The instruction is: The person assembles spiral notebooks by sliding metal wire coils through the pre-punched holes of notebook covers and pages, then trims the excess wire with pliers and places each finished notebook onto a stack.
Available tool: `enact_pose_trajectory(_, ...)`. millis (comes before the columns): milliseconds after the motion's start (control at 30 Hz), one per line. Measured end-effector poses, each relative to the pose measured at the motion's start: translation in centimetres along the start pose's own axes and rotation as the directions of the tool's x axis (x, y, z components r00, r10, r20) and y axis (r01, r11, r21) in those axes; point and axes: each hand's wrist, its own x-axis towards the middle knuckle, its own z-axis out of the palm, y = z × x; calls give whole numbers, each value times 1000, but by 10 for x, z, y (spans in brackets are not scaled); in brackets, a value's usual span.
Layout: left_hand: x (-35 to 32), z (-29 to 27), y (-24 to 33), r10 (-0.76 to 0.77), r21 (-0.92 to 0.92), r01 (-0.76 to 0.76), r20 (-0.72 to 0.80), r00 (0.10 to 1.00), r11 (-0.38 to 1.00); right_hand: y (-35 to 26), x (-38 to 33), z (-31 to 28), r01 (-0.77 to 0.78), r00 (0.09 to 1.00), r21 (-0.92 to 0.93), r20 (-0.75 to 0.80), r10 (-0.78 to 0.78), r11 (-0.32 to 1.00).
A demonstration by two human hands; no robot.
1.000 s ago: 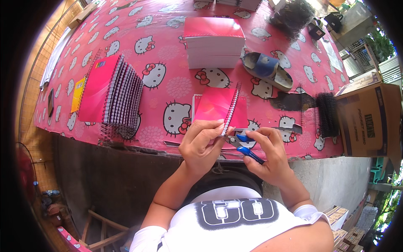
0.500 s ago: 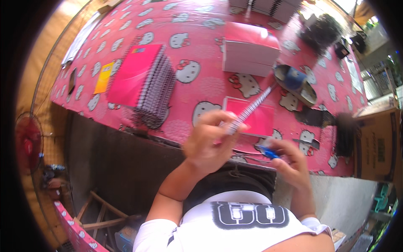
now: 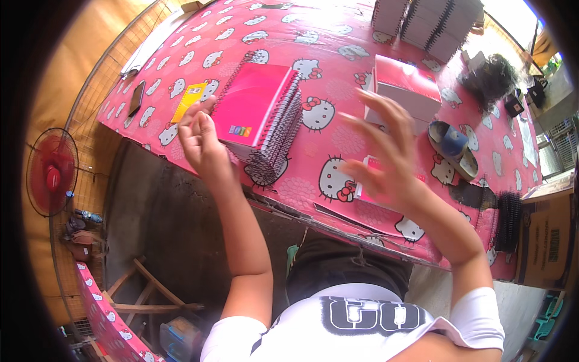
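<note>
Head view: pink cat-print table [image 3: 338,36], red fan [image 3: 51,172] left, both hands [image 3: 202,142] empty, fingers spread.

Both hands now raised and empty: left hand [image 3: 202,145] beside the notebook stack [image 3: 262,114], right hand [image 3: 386,160] spread; blue tool gone.

table [image 3: 338,36] covered in glossy pink plastic cloth with cartoon cat print, sheen strong toward far edge. stack of notebooks [image 3: 262,111] near left edge: smooth pink card covers, dark wire spiral bindings. pink notebook [image 3: 377,181] at near edge, same card cover, partly behind bare right hand [image 3: 386,157]. left hand [image 3: 202,142] bare. cardboard box [image 3: 546,238] off right corner, matt brown. fan [image 3: 51,172] red plastic, wire grille.
</note>
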Motion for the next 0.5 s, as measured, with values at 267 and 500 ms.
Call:
enact_pose_trajectory(267,5,-1,-9,8,79,-8,-6,1000,997,-14,71,124,116,910,362,-412,47,925)
enact_pose_trajectory(500,-1,10,0,-28,124,58,-226,974,991,14,86,145,-398,706,788,-64,706,470)
